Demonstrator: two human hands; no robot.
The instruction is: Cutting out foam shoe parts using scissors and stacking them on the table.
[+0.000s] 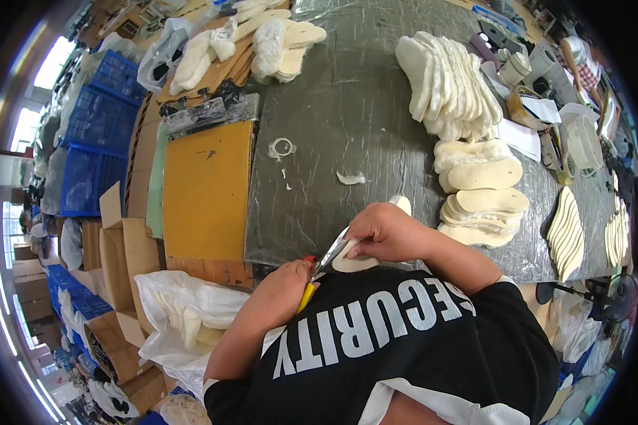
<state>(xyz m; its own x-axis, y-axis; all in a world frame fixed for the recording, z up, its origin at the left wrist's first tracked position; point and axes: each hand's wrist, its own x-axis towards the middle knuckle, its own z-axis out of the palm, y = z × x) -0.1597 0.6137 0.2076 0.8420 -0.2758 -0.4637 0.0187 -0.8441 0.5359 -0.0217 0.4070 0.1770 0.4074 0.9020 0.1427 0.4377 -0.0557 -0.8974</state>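
Observation:
My left hand point(282, 289) is wrapped round the red and yellow handles of a pair of scissors point(330, 252), whose silver blades point up and to the right. With its fingers pinched, my right hand point(388, 232) grips a cream insole point(356, 265) by its upper edge. The blades lie close along the left side of that insole; whether they touch it I cannot tell. Just beyond my right hand, part of another pale insole point(403, 203) shows on the dark table point(326, 142). A small tuft of white fluff point(351, 178) lies in front of the hands.
Fleecy insoles point(450, 85) are stacked at the far right, with shorter piles point(483, 216) nearer. A yellow board point(207, 191) covers the table's left part. Left of me are a white bag of insoles point(191, 304), cartons point(124, 262) and blue crates point(92, 177).

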